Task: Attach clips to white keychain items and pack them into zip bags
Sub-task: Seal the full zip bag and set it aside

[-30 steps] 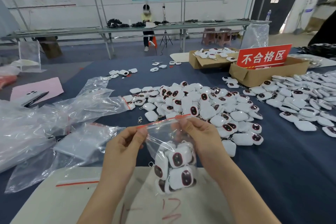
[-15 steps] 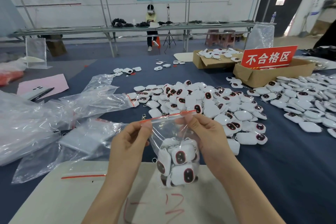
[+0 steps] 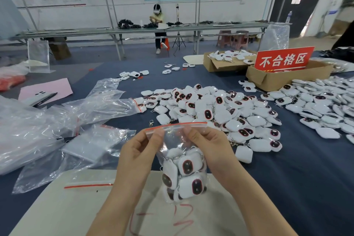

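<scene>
We are holding a clear zip bag up over the pale board at the table's near edge. Our left hand is pinching the bag's top just under the red zip strip near its left end. Our right hand is pinching it nearer the middle. White keychain items are sitting bunched in the bag's bottom. Loose keychains are lying heaped on the blue cloth just beyond, and empty bags are lying at left.

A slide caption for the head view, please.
Left hand and right hand pinch a clear red-striped zip bag of white keychains.
</scene>
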Tool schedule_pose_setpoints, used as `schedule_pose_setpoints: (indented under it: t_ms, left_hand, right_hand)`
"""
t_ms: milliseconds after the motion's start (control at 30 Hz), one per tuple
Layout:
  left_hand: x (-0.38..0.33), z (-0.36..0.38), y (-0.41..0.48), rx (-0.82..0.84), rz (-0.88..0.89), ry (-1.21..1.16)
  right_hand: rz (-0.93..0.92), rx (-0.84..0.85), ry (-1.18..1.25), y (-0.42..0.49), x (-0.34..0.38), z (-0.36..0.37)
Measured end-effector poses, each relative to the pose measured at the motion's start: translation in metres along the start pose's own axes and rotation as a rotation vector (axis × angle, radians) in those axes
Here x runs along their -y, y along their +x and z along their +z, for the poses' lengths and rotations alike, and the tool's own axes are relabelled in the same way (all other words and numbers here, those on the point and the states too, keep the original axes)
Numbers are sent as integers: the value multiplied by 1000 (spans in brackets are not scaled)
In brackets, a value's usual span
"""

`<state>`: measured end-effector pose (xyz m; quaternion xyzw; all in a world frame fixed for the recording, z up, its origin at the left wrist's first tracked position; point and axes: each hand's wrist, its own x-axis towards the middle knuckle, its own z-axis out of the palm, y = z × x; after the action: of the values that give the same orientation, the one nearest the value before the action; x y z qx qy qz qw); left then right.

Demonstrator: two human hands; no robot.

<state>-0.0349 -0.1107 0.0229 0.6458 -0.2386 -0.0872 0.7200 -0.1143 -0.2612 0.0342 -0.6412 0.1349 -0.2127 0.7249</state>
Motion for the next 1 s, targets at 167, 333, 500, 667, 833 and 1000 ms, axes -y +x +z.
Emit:
schedule_pose_setpoints:
  t_ms: [167, 333, 500, 667, 833, 1000]
  left_hand:
    - [1, 3, 0, -10, -21, -1]
    - [4, 4, -2, -36, -17, 1]
    - [2, 9, -5, 7, -53, -51]
    - [-4, 12, -7, 63, 5, -95]
    - [-5, 15, -7, 53, 4, -106]
    - [-5, 19, -8, 57, 3, -119]
  right_hand:
    - [-32, 23, 21, -3, 2, 3]
    - [-84, 49, 7, -5, 0, 5]
    - [-112, 39, 11, -6, -2, 6]
    - [-132, 78, 44, -8, -1, 10]
    - [-151, 72, 51, -10, -1, 11]
    - [-142, 49, 27, -9, -4, 11]
